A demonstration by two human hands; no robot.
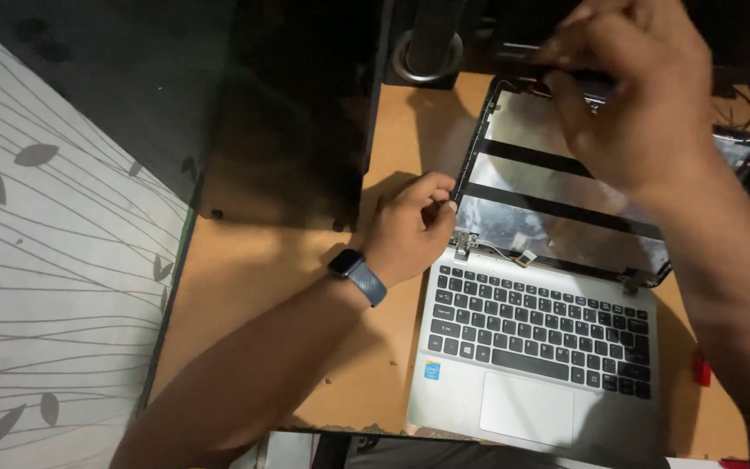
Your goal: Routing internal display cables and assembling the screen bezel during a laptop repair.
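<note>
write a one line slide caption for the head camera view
Left hand steadies the edge of a silver laptop's stripped lid while the right hand grips its top corner.

head cam | looks steeply down | close over laptop [536,347] on desk [245,278]

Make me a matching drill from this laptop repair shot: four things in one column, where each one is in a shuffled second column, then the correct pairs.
Things
1. left hand
2. right hand
3. wristwatch
4. black panel

Places
A. flat on the wooden desk, left of the laptop
B. at the far top edge of the laptop's lid
C. at the lid's left edge, near the hinge
D. strapped around the left wrist

Pairs: 1-C, 2-B, 3-D, 4-A
</note>
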